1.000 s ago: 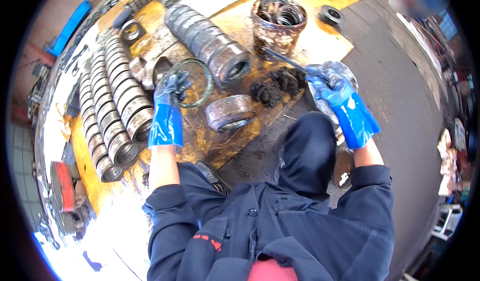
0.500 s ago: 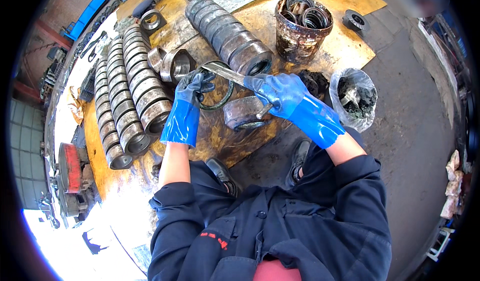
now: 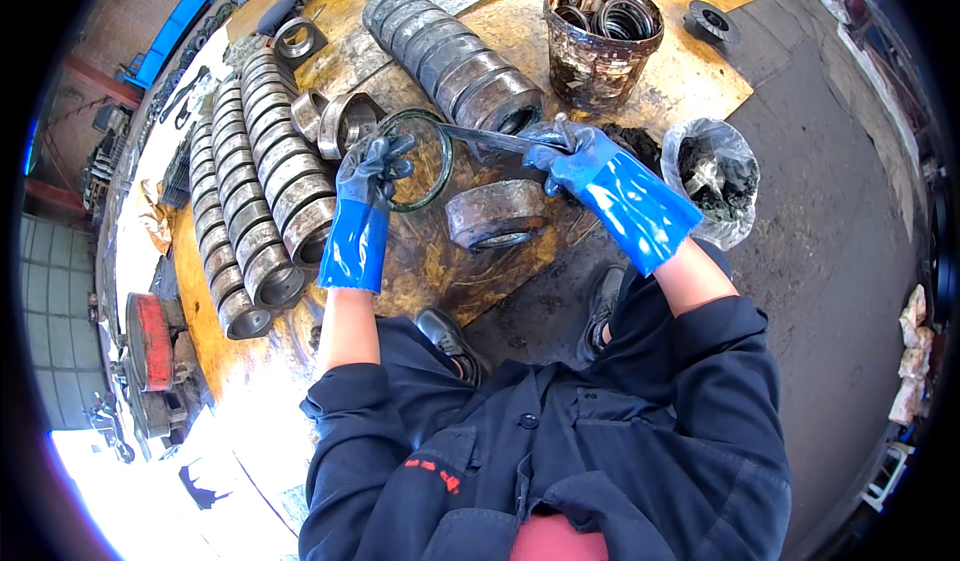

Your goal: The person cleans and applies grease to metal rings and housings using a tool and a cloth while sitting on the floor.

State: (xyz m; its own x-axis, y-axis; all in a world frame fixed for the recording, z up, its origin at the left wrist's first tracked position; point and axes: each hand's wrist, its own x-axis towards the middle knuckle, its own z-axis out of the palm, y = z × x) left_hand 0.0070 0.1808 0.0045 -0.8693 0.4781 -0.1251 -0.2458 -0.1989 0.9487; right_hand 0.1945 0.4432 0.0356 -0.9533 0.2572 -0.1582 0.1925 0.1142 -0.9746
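the left hand [image 3: 372, 176] grips a thin dark rubber ring [image 3: 418, 173] upright so its rim faces the right hand [image 3: 565, 153], which clenches a flat metal blade [image 3: 492, 141] against it, above a grey steel bearing ring [image 3: 497, 214].

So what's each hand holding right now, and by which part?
Left hand grips the thin ring by its left rim; right hand holds the flat metal tool by its near end.

Blue gloves [image 3: 610, 186], grey steel rings [image 3: 262, 196], rusty brown bucket [image 3: 600, 56], yellow-ochre board [image 3: 700, 71].
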